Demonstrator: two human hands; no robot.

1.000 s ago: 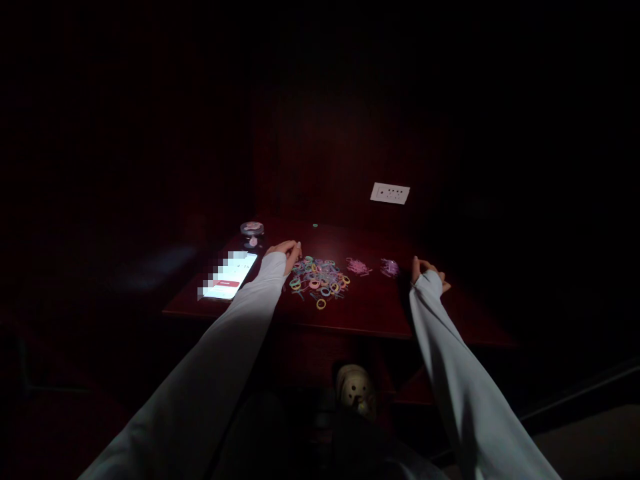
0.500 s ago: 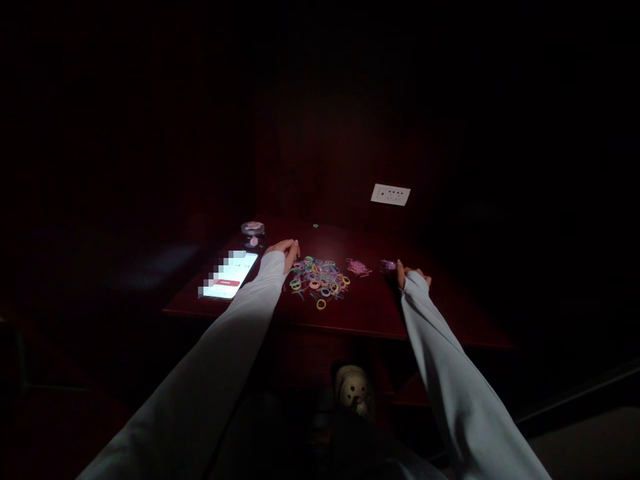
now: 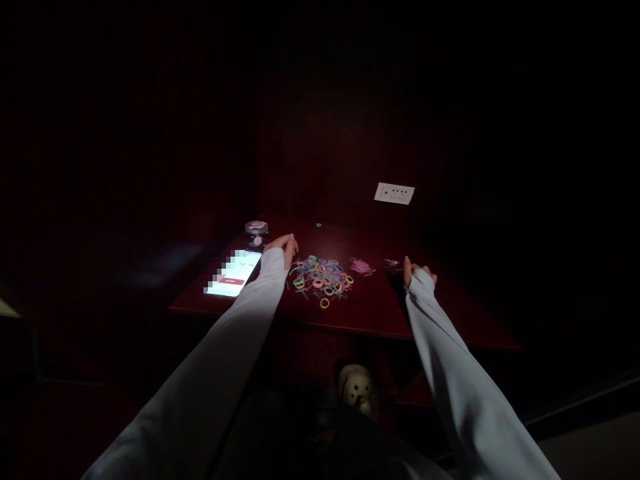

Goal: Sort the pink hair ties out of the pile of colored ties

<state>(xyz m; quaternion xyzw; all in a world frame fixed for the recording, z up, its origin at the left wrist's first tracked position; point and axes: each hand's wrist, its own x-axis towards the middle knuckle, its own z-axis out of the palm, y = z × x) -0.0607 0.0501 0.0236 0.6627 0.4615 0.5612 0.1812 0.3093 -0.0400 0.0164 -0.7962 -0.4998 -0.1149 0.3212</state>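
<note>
My left hand point(image 3: 284, 247) rests at the upper left edge of a mixed heap of small colourful hair ties and thin bands point(image 3: 323, 277). Its fingers bend inward and look pressed together; anything inside them is hidden. Farther right, my right hand point(image 3: 421, 272) lies low on the table, thumb raised apart from its bent fingers, with nothing visible in it. Just left of that thumb is a small purple cluster point(image 3: 393, 265), partly in shadow. A loose pile of thin pink bands point(image 3: 361, 267) lies between the heap and the purple cluster.
A lit phone point(image 3: 233, 275) lies left of my left forearm, with a small lidded jar point(image 3: 257, 233) behind it. One green ring point(image 3: 319, 225) sits near the back of the dark red table point(image 3: 360, 319). A white socket plate point(image 3: 395, 193) is on the wall.
The whole view has shifted slightly to the right. My left hand's fingers have lifted a little, and my right thumb stands slightly farther from the purple cluster. The piles look the same.
</note>
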